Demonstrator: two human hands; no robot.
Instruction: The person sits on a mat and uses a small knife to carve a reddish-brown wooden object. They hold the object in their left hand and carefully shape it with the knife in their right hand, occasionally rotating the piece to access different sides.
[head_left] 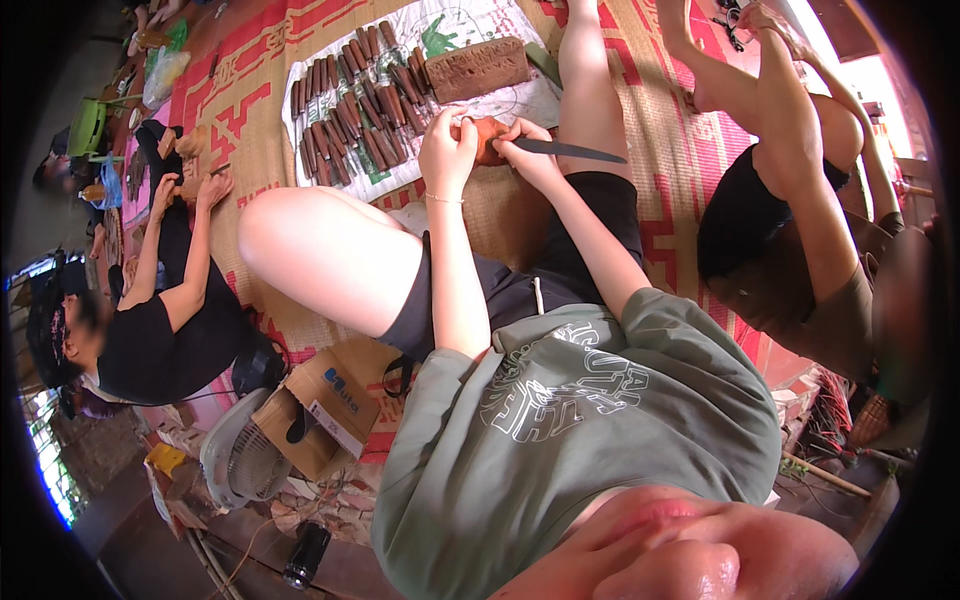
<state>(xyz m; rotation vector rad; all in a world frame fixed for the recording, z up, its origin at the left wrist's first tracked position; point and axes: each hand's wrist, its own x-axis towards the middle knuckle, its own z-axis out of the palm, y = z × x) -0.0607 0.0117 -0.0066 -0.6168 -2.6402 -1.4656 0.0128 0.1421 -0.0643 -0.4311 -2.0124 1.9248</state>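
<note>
My left hand (450, 152) is closed around a small reddish-brown carved wooden piece (489, 138), held above the mat in front of me. On the piece's right side my right hand (527, 150) has its fingers closed on a long, dark, flat tapering tool (580, 152). Its pointed end sticks out to the right over my leg; whether it is a file or a knife I cannot tell. Just beyond my hands, rows of carving tools with brown wooden handles (372, 105) lie on a white cloth (415, 25). A brown wooden block with a rough, worn top (478, 70) sits beside them.
A greenish bar (543, 66) lies right of the block. The woven mat (255, 130) has red patterns. One person (180, 320) sits at left handling something, another (790, 200) at right. Behind me on the left stand a cardboard box (325, 405) and a fan (240, 455).
</note>
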